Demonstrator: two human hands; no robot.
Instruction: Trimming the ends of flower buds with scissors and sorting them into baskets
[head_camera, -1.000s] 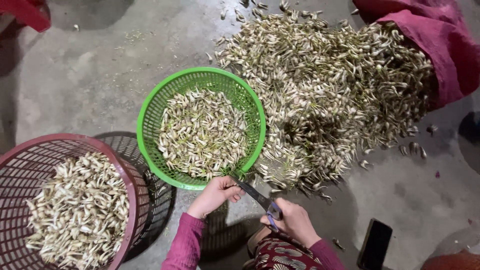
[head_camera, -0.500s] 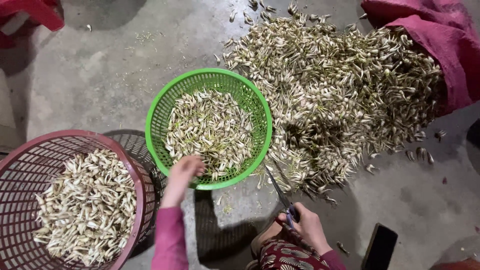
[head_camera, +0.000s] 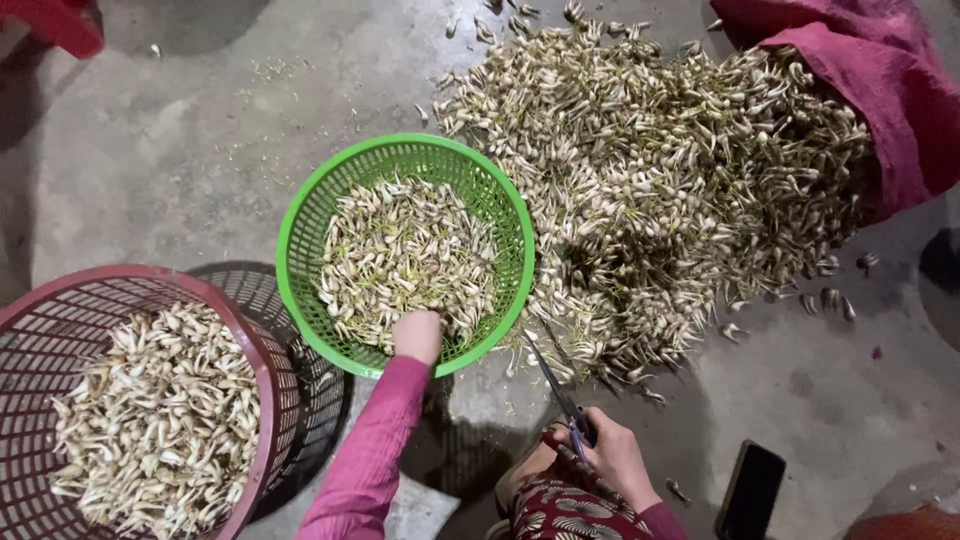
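Note:
My left hand (head_camera: 417, 335), in a pink sleeve, reaches into the near side of a round green basket (head_camera: 300, 205) and rests on the pale bulbs (head_camera: 400, 250) inside; its fingers are hidden among them. My right hand (head_camera: 615, 455) sits low near my knee, shut on a pair of scissors (head_camera: 552, 385) whose blades point up and left toward the floor pile. A large heap of pale bulbs (head_camera: 660, 170) spreads over the concrete floor right of the green basket.
A dark red basket (head_camera: 255, 345) with bulbs stands at lower left, over a black basket (head_camera: 320, 385). A dark phone (head_camera: 750, 490) lies on the floor at lower right. A magenta cloth sack (head_camera: 890, 100) lies at upper right.
My left hand left the scissors, moved up and left, and went into the green basket. My right hand drew back toward my knee with the scissors.

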